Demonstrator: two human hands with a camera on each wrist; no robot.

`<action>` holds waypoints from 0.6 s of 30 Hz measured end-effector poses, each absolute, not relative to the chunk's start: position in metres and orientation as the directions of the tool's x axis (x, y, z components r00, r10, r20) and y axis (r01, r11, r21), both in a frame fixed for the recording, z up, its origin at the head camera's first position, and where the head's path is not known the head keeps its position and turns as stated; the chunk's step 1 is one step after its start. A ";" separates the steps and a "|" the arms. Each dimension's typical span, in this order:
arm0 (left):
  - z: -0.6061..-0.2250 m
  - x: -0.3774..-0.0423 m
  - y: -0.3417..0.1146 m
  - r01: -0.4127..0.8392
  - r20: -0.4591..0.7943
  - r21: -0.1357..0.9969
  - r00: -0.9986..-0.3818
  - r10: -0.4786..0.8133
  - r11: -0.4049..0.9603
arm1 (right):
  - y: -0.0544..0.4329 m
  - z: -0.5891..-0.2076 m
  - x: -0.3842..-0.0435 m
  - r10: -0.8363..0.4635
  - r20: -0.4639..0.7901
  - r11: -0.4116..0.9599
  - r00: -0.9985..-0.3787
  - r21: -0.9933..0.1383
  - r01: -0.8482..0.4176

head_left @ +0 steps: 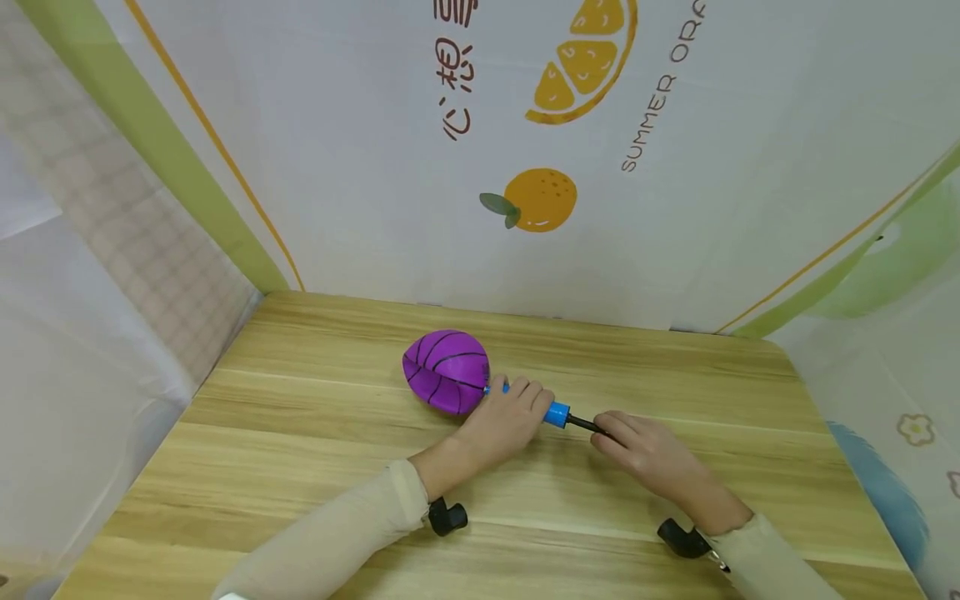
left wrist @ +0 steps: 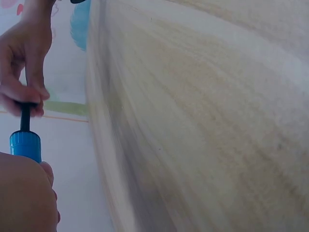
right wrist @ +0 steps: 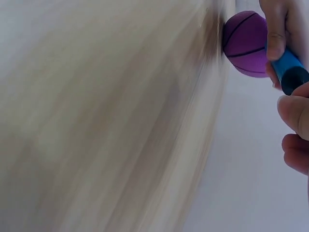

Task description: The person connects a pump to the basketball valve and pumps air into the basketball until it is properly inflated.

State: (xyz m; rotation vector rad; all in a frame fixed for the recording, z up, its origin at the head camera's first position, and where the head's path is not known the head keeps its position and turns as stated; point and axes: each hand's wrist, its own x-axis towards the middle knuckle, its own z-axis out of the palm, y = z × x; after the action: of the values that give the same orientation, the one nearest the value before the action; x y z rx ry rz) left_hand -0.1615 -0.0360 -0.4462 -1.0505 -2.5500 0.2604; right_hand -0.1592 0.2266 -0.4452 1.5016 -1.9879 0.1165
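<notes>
While the left hand is wrapped around the blue pump, it hides most of it. The right hand holds the end of the black rod, nearly covering that end. The dented purple ball sits on the table by the pump's tip; where they meet is hard to see.

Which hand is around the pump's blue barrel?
The left hand, nearer the purple ball, grips the blue barrel; the right hand holds the black plunger.
</notes>
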 end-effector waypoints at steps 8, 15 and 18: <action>-0.446 -0.162 -0.037 0.653 0.269 -0.288 -0.647 0.714 0.700 | 0.254 -0.445 -0.147 -0.813 0.564 0.364 -0.144 0.299 -0.882; -0.446 -0.163 -0.037 0.652 0.274 -0.291 -0.644 0.714 0.700 | 0.270 -0.445 -0.139 -0.779 0.612 0.377 -0.137 0.282 -0.882; -0.446 -0.162 -0.037 0.651 0.275 -0.296 -0.643 0.715 0.699 | 0.274 -0.443 -0.137 -0.783 0.606 0.382 -0.141 0.290 -0.877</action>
State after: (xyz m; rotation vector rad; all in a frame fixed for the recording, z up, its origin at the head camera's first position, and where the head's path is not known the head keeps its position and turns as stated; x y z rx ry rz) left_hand -0.1625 -0.0368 -0.4460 -1.0646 -2.5380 0.2399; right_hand -0.1366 0.2736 -0.4431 1.4265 -1.9455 0.1723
